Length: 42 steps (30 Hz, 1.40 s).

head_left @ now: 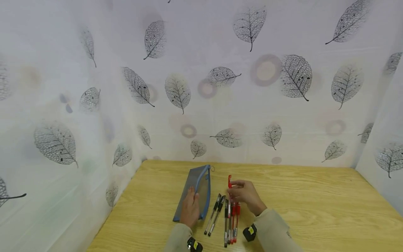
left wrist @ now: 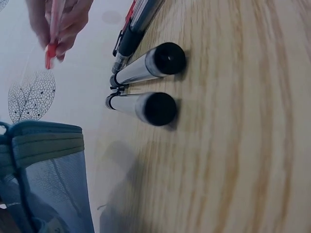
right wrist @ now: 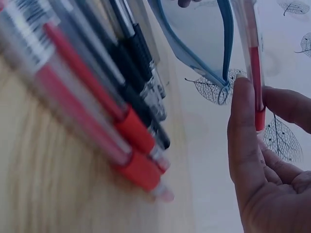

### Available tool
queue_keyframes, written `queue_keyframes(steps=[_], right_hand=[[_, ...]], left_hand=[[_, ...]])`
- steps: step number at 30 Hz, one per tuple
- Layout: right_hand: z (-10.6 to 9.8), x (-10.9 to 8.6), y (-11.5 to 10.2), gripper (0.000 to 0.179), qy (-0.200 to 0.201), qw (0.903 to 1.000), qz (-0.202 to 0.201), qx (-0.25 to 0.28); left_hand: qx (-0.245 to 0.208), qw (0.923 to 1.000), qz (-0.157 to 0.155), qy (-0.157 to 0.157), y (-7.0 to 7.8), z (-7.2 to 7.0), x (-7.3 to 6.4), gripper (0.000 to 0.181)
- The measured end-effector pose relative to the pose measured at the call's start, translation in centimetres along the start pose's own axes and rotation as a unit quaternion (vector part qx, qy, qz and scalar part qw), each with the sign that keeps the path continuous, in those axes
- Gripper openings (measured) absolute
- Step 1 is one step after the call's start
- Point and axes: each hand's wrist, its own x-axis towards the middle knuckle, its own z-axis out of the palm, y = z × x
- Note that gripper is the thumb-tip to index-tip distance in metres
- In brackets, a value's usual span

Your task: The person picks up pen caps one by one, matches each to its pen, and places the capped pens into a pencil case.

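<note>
My left hand [head_left: 190, 208] grips the near part of a blue mesh zip pouch [head_left: 192, 182], its opening parted on the right side. In the left wrist view the pouch's zipped edge [left wrist: 46, 141] shows at lower left. My right hand [head_left: 247, 196] pinches a red gel pen [right wrist: 256, 73] between thumb and fingers, raised over the other pens and right of the pouch. Below it, red pens [head_left: 236, 224] lie side by side with black pens [head_left: 226, 224]. Two more black pens [head_left: 215, 215] lie nearer the pouch.
All of this rests on a wood-grain table [head_left: 315, 206]. White sheeting printed with leaves [head_left: 220, 105] stands behind the table and along both its sides. A small ring pull [right wrist: 223, 95] hangs at the pouch's far corner.
</note>
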Motion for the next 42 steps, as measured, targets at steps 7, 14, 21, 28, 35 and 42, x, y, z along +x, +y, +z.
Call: queue_keyframes(steps=[7, 14, 21, 28, 35, 42], right_hand=[[2.3, 1.6, -0.7, 0.046, -0.018, 0.9993, -0.008, 0.031], [5.1, 3.1, -0.6, 0.042, -0.001, 0.9989, -0.008, 0.046], [6.8, 3.7, 0.1, 0.038, -0.004, 0.9996, -0.011, 0.025], [7.2, 3.5, 0.5, 0.041, -0.022, 0.9988, -0.001, 0.043], [6.5, 3.1, 0.6, 0.042, -0.038, 0.9975, -0.021, 0.056], [5.2, 2.9, 0.7, 0.04, -0.02, 0.9971, -0.009, 0.072]], left_hand=[[-0.006, 1.0, 0.0, 0.002, 0.1, 0.0, 0.0, 0.045], [-0.002, 1.0, 0.005, 0.008, 0.2, 0.0, 0.0, 0.045], [-0.009, 0.9999, -0.007, 0.007, 0.1, 0.1, 0.1, 0.045], [0.005, 0.9999, -0.008, 0.015, 0.1, 0.3, 0.0, 0.045], [0.014, 0.9998, -0.004, 0.017, 0.0, 0.3, 0.0, 0.043], [0.007, 0.9996, 0.002, 0.025, 0.0, 0.3, 0.0, 0.044]])
